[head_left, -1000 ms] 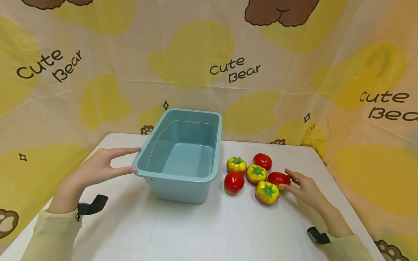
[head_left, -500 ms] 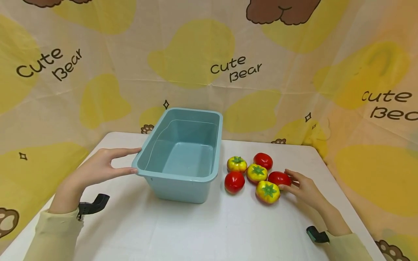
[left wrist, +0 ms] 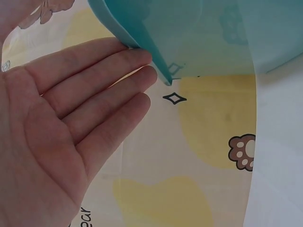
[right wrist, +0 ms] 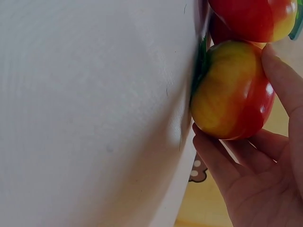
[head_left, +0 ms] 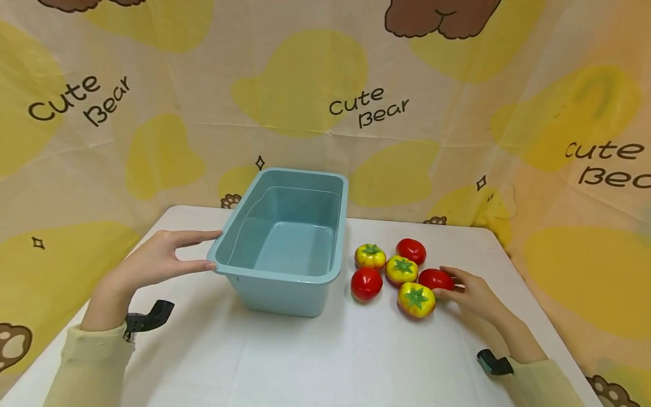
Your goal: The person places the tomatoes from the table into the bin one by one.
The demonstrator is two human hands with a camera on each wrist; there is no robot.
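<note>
In the head view, my left hand (head_left: 157,261) touches the left front corner of a light blue plastic bin (head_left: 277,277), with thumb and fingers straight along its rim. The left wrist view shows those long fingers against the bin's rim (left wrist: 120,33). My right hand (head_left: 474,293) grips a toy tomato lying red side up (head_left: 435,278), thumb in front and fingers behind. Seen from the right wrist, this tomato (right wrist: 232,94) is yellow below, its green leaf turned down at the table. A yellow tomato with a green star-shaped leaf (head_left: 416,300) lies by my right thumb.
Beside the gripped tomato lie two more yellow-topped tomatoes (head_left: 370,257) and two more red ones (head_left: 366,284), right of the bin. White cloth covers the table (head_left: 325,362). A printed bear curtain (head_left: 285,73) hangs close behind and at both sides.
My right hand has shifted slightly left around the red tomato, and the front yellow tomato has been nudged a little left. My left hand stays at the bin's corner.
</note>
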